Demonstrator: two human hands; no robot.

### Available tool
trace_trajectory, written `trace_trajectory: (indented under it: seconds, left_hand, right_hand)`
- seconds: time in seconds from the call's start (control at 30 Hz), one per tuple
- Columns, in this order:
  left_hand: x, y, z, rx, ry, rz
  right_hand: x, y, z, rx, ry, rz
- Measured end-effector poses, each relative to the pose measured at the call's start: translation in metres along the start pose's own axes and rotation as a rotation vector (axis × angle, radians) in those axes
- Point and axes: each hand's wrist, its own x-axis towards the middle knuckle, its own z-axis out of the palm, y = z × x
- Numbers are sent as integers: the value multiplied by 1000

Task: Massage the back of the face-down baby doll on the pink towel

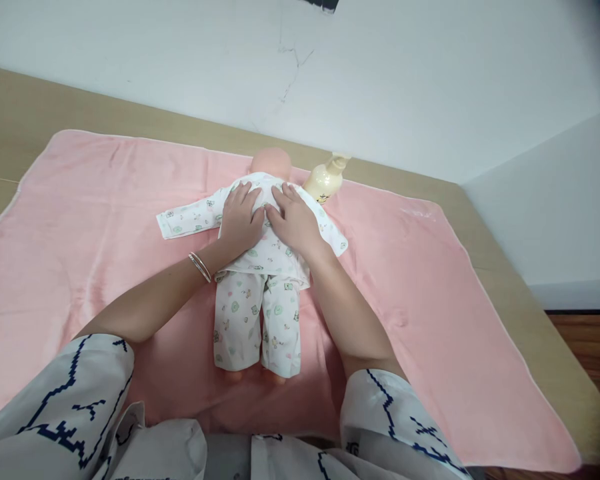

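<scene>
A baby doll (280, 260) in a white printed top and trousers lies stretched out on a pink blanket (405, 280), its head toward the wall. No face shows on the bald head (271, 162). My left hand (241, 217) rests flat on the left side of the doll's upper body, fingers a little spread. On the other side, my right hand (294, 220) lies flat too, its thumb close to the left thumb. Both hands press on the top's cloth and grasp nothing. One sleeve (190, 217) extends out to the left; the other slants down to the right.
A cream pump bottle (326, 179) stands just right of the doll's head, near the blanket's far edge. The blanket covers most of a wooden table (500, 267). A white wall (180, 60) rises behind it, with another wall at the right.
</scene>
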Motion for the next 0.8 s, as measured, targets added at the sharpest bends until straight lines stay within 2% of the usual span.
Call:
trace_trajectory:
  seconds: [0.13,0.27,0.4,0.5,0.63,0.73,0.8]
  left_hand:
    - [2,-3,3,20,-21,78]
    - [1,3,-5,53,-14,157]
    - [-2,8,-11,69,34,134]
    - [-2,6,-7,72,55,62]
    - [1,0,1,73,-12,15]
    - [4,-3,1,78,-99,92]
    - [4,-2,-2,75,-104,157]
  right_hand:
    - [9,12,9,-31,-19,-70]
    - [-3,-4,1,-97,-4,-87]
    - [-13,-17,-9,-140,30,-49]
    - [-8,-9,-6,-88,13,-16]
    - [7,12,3,-48,-40,-97]
    - [9,13,4,-60,-79,-120]
    - [3,4,1,-79,-88,-96]
